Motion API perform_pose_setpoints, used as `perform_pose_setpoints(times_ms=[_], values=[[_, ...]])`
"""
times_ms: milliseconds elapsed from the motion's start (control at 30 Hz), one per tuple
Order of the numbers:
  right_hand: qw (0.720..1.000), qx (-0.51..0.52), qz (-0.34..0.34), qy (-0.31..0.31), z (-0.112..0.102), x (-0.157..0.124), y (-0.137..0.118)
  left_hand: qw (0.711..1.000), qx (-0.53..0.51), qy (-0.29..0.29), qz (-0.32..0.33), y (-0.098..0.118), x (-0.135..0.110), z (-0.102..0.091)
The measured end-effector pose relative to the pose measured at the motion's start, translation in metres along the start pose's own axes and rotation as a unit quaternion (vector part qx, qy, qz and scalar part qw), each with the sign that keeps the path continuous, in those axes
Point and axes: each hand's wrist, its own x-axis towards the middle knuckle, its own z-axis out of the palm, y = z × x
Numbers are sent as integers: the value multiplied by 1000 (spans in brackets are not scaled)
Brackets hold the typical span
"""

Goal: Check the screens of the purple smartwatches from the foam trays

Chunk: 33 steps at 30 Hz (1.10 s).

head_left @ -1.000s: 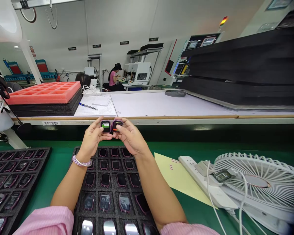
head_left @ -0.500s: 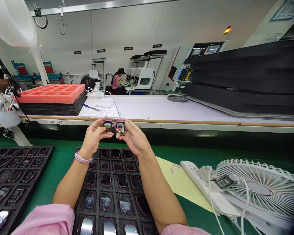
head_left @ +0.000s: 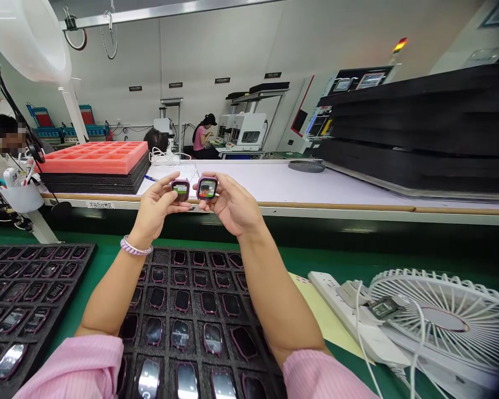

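Observation:
My left hand pinches a purple-framed smartwatch by its edges, thumb at the left of its lit screen, which shows a green patch. Close beside it, my right hand grips a second purple smartwatch; its screen is lit with a small picture. Both are held up, side by side, level with the shelf's front edge. Below my forearms lies a black foam tray whose compartments hold several more watches with dark or reflecting screens. Part of that tray is hidden by my arms.
Another black foam tray of watches lies at left. Red foam trays top a dark stack on the shelf. At right are a power strip, white fan and yellow sheet. Black stacked sheets stand behind.
Both hands have risen with their watches, from just below the shelf edge to in front of it. The two watches are slightly farther apart, and the view has shifted a little.

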Motion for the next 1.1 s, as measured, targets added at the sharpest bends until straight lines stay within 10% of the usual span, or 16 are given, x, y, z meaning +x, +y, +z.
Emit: perform_pose_setpoints(times_ms=[467, 1100], values=[[990, -41, -98, -93, 5, 52, -43, 992, 55, -65, 95, 50, 44, 11], [977, -123, -127, -119, 8, 68, -65, 970, 102, -66, 210, 53, 70, 11]])
